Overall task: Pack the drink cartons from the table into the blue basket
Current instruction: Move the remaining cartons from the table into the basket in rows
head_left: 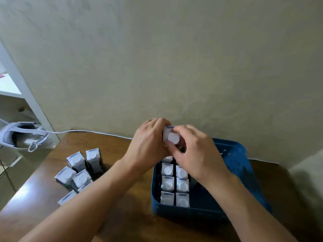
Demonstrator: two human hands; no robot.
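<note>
A pale wall fills the upper part of the view. Below it lies the brown wooden tabletop, with a white cable running along its far edge. The blue basket stands on the right of the tabletop, and two rows of upright drink cartons with round white caps fill its left part. On the left of the tabletop, well apart from the basket, a loose group of cartons stands close together. At the far left, off the tabletop, sits a white headset. Above the far end of the basket, both hands meet around one held carton: the left hand grips its left side with curled fingers, and the right hand pinches it near the cap with thumb and fingers.
</note>
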